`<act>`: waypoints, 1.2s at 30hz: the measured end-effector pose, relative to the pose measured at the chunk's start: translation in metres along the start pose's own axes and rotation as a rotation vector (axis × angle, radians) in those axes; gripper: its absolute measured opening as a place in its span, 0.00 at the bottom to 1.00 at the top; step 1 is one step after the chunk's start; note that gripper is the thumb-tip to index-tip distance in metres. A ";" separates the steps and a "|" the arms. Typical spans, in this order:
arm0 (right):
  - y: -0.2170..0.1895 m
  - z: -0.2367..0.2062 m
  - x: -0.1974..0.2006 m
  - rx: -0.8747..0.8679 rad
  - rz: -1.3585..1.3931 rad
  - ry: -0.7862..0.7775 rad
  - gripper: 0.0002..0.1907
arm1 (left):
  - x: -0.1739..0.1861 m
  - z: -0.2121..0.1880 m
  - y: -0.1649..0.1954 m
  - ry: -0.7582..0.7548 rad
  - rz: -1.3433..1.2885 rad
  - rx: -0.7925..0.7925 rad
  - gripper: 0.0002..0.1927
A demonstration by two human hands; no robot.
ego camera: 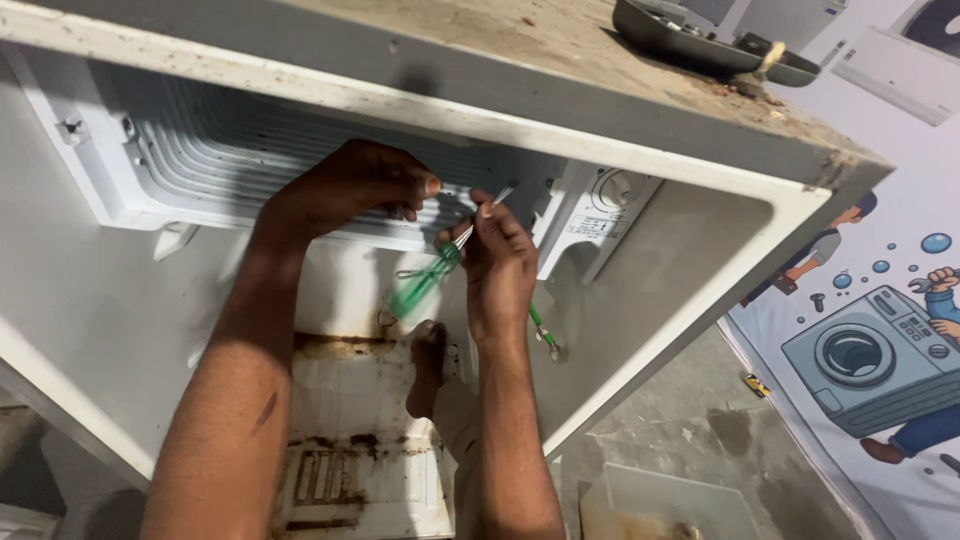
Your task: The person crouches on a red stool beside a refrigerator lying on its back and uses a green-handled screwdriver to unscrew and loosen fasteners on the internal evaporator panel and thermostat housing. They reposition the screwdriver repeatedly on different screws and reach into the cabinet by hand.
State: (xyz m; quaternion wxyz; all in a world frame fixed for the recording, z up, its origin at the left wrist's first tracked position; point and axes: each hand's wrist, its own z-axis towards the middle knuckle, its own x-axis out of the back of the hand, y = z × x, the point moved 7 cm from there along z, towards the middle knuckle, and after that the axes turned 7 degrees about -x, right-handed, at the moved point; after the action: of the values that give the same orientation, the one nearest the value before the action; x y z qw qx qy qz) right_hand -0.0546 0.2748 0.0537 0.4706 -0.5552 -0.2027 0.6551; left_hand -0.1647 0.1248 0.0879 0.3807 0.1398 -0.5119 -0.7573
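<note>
My left hand [345, 190] is curled shut over the lower lip of the white ribbed freezer liner [230, 150] inside the stripped refrigerator cabinet [640, 300], fingertips pressing on the plastic beside the thermostat housing [600, 215]. My right hand [497, 265] is pinched closed on a bundle of thin bare wire ends [485, 212], with a green-handled screwdriver [425, 283] hanging across the palm, its handle pointing down and to the left. Risk assessment: the grip on the wire ends is fingertip-only, so a tug could pull them free or snap a strand; the screwdriver appears loosely trapped and could drop onto the rusted floor panel [350, 440] of the cabinet; the green insulated lead [543, 330] running below my wrist could snag on the forearm if I turn it; pressure from the left hand could crack the liner edge. A bare foot [428, 365] stands inside the cabinet directly under the tool, so a dropped screwdriver would strike it. Count: two hands, one screwdriver, one wire bundle whose strands I cannot number, one green lead, one thermostat housing, one liner, one foot, one dark tray [690, 40] on the cabinet top
</note>
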 end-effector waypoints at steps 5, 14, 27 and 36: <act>-0.019 -0.016 -0.006 -0.122 -0.668 0.069 0.18 | 0.000 0.003 -0.001 0.139 0.160 0.037 0.13; -0.021 -0.031 -0.002 -0.046 -1.050 0.012 0.22 | -0.072 0.047 0.015 0.250 0.015 -0.277 0.12; 0.084 -0.055 0.012 0.272 -0.736 0.247 0.26 | -0.095 0.063 0.003 0.150 0.026 -0.303 0.12; 0.138 -0.114 0.069 -0.027 -0.768 -0.067 0.16 | -0.103 0.059 0.005 0.179 -0.078 -0.516 0.11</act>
State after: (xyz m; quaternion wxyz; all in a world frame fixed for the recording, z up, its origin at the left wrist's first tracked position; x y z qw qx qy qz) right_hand 0.0000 0.2377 -0.1263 0.6676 -0.4232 -0.4197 0.4462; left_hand -0.1290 0.2370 0.0993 0.4180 0.1241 -0.2604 -0.8614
